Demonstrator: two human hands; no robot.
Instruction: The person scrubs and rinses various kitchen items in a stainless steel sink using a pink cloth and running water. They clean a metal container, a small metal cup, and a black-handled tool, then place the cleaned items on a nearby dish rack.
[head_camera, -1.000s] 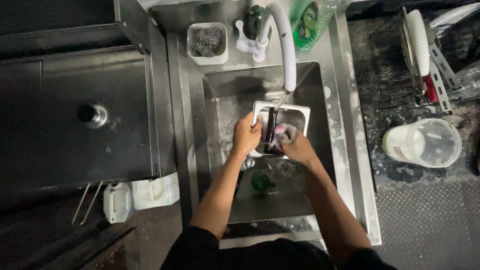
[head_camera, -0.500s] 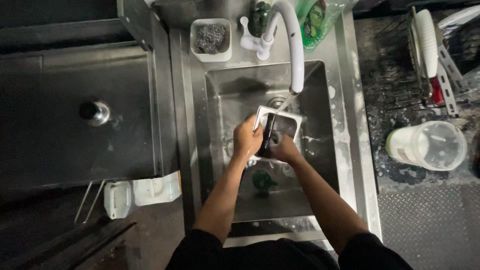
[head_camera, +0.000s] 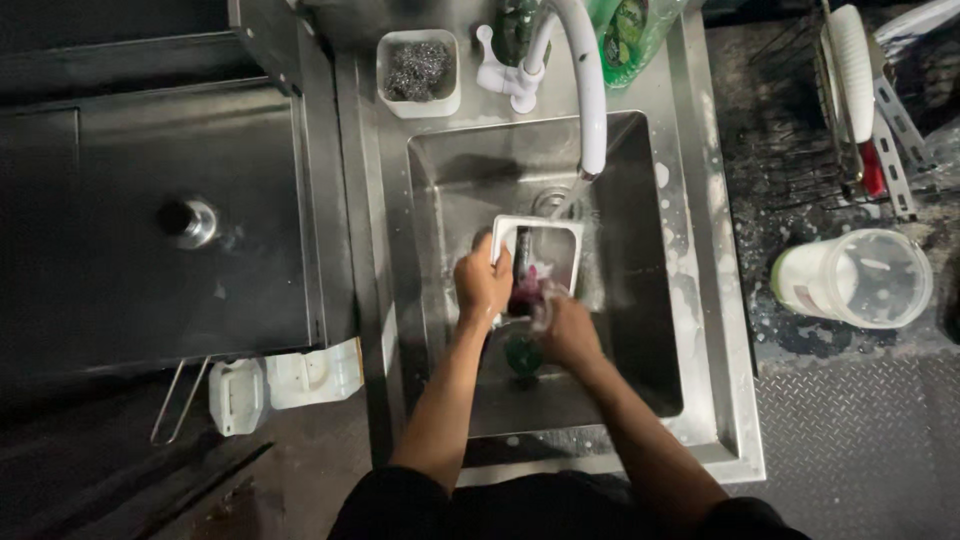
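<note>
White rectangular plastic tray (head_camera: 540, 250) sits in your left hand (head_camera: 482, 285), fingers wrapped over its edge, under the white curved faucet (head_camera: 585, 90); your right hand (head_camera: 562, 325) fingers press inside it, above the steel sink (head_camera: 640, 330).

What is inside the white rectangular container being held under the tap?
Inside the white container, held by the left hand, a dark upright item and something purplish show. The right hand covers its lower part, so what else it holds cannot be seen.

The steel tabletop (head_camera: 722, 400) holds a sink. At twelve o'clock sits a scrubber tub (head_camera: 419, 72); at three o'clock, a plastic jar (head_camera: 855, 279).
</note>
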